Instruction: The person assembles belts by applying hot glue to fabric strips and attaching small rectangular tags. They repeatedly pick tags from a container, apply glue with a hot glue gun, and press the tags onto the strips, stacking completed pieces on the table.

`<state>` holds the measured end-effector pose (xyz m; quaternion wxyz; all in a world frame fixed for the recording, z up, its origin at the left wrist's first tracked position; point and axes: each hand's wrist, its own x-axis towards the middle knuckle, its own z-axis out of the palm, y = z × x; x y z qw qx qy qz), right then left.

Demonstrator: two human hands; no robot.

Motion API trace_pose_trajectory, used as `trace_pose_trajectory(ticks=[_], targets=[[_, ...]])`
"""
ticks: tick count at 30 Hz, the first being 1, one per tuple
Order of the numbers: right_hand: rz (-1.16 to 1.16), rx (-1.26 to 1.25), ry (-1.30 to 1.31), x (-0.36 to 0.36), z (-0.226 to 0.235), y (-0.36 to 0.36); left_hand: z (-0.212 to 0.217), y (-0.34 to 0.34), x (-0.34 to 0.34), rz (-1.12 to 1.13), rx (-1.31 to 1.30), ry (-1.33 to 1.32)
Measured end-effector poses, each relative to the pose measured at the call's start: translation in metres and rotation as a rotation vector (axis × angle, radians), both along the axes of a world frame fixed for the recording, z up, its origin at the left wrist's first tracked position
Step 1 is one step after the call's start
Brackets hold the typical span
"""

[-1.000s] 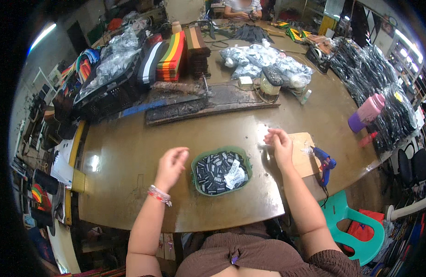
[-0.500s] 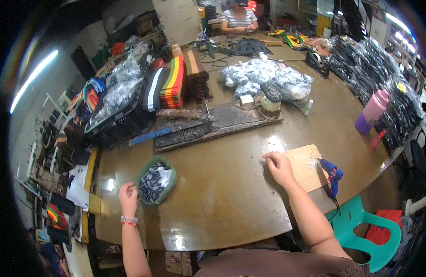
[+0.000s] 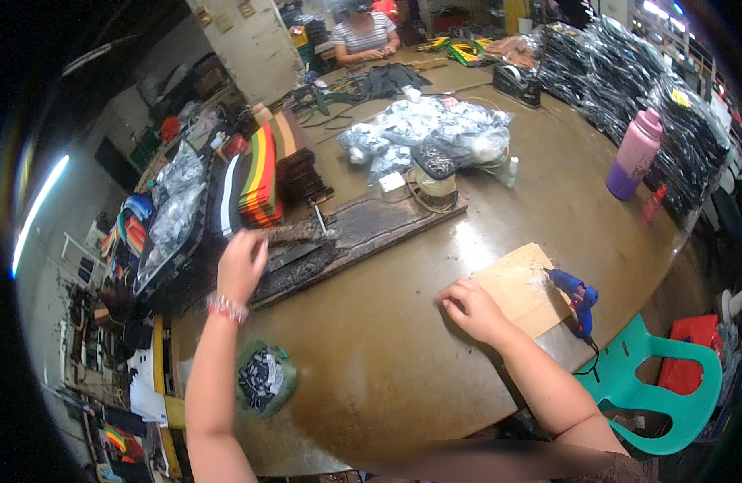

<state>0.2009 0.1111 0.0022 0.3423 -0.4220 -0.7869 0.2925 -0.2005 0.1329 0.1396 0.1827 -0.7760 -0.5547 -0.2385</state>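
Fingers near the striped strips, extends left hand; cannot tell whether together or apart. Holds right hand, fingers bent, seemingly apart, beside brown card on the worktop, apparently laid under the tip of the glue gun to catch drips.

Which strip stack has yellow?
The middle stack, green, yellow and red; the black-and-white stack is left of it, the brown-and-tan stack right.
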Motion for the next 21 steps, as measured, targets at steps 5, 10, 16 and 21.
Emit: trace_pose_trajectory(ticks=[5, 10, 16, 21], targets=[[0.012, 0.063, 0.03, 0.0, -0.006, 0.001, 0.021, 0.142, 0.025, -0.017, 0.08, 0.042], [0.012, 0.055, 0.056, -0.002, -0.009, 0.009, 0.015, 0.209, 0.018, 0.164, -0.079, 0.131], [0.024, 0.041, 0.095, -0.001, -0.007, 0.011, 0.01, 0.214, 0.006, 0.182, -0.142, 0.101], [0.013, 0.034, 0.048, -0.003, -0.004, 0.009, 0.006, 0.207, -0.011, 0.201, -0.082, 0.039]])
